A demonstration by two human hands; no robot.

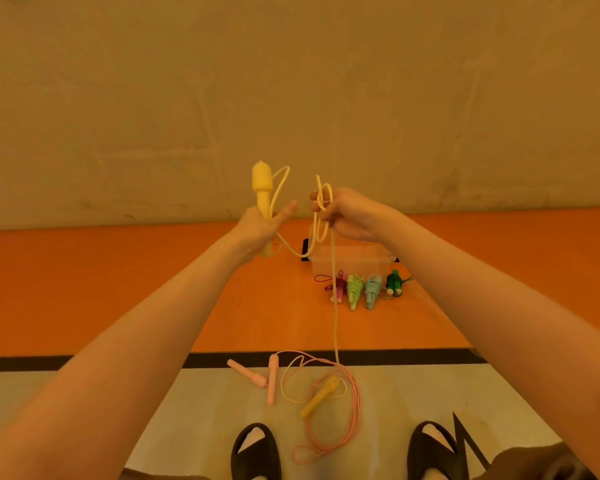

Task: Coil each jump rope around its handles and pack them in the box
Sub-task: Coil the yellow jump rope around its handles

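Progress about midway, I judge: four coiled ropes (364, 289) lie on floor beside clear box (350, 261), none packed. Left hand (257, 233) grips yellow handle (262, 188); right hand (343, 216) pinches yellow cord loops (321, 199). Second yellow handle (319, 396) and pink rope (326, 410) wait on floor.

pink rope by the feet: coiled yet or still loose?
Loose. The pink rope sprawls in open loops on the floor, its two pink handles lying bare, nothing wound around them.
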